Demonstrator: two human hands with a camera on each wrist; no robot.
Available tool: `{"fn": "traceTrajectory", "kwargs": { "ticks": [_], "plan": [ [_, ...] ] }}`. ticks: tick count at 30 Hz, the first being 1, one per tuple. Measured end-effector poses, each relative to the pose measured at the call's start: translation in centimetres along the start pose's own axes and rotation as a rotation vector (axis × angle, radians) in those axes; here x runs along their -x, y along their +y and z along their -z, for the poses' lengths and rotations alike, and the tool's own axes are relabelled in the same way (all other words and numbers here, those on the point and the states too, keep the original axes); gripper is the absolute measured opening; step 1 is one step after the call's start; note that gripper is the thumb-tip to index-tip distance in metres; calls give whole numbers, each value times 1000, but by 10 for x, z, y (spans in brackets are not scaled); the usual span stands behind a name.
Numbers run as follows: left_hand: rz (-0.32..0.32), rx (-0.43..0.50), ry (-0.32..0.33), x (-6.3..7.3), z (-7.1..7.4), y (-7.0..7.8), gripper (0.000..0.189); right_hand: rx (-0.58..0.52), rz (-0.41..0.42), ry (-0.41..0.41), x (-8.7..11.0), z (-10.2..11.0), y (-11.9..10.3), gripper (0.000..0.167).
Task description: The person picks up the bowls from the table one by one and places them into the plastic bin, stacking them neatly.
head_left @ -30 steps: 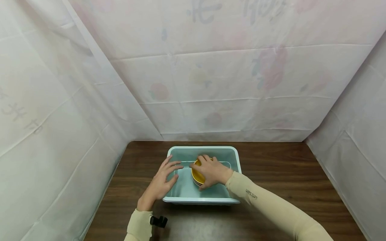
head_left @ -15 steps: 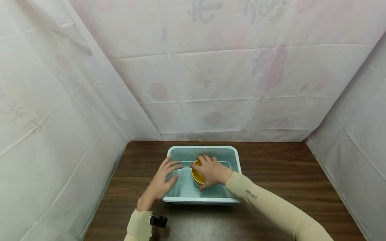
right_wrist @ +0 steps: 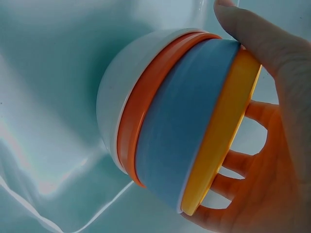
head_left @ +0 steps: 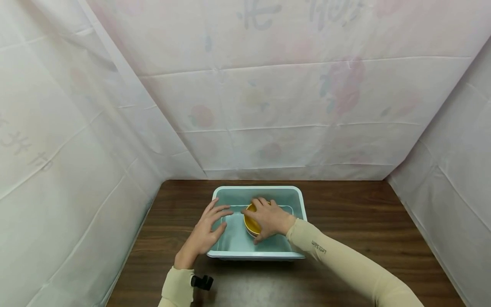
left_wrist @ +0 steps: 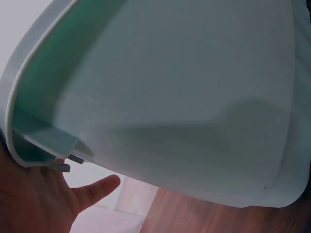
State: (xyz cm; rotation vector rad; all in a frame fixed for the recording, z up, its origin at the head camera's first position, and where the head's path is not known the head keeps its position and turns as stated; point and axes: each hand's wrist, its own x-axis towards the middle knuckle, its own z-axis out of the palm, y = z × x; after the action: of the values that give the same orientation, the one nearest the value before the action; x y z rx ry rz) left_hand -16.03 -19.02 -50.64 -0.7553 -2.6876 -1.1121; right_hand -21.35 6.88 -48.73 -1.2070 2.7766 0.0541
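A stack of nested bowls stands in the light blue plastic basin (head_left: 257, 255). In the right wrist view a yellow bowl (right_wrist: 223, 136) is uppermost, over a blue bowl (right_wrist: 180, 116), an orange bowl (right_wrist: 131, 131) and a white bowl (right_wrist: 114, 97). My right hand (head_left: 270, 217) spans the top of the stack from above, gripping it with thumb and fingers on opposite sides of the rim. Fingers spread, my left hand (head_left: 205, 232) lies at the basin's left rim and holds no bowl. The left wrist view shows the basin's side wall (left_wrist: 184, 73) beside that hand.
The basin rests on a dark wood-grain table (head_left: 356, 226). White printed sheets (head_left: 284, 111) stand around its back and both sides. A small black device (head_left: 202, 282) is worn on the left wrist.
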Motion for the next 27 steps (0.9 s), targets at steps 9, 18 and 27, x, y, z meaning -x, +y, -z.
{"fn": "traceTrajectory", "kwargs": {
  "ticks": [9,18,27],
  "plan": [
    [-3,-3,9,1,-2,-1,33,12,-5,-8,1,1,-1,101],
    [43,9,24,0,-2,2,33,-13,-25,-31,5,12,-1,98],
    [132,64,190,4,2,4,45,-171,-100,-96,10,47,2,90]
  ]
}}
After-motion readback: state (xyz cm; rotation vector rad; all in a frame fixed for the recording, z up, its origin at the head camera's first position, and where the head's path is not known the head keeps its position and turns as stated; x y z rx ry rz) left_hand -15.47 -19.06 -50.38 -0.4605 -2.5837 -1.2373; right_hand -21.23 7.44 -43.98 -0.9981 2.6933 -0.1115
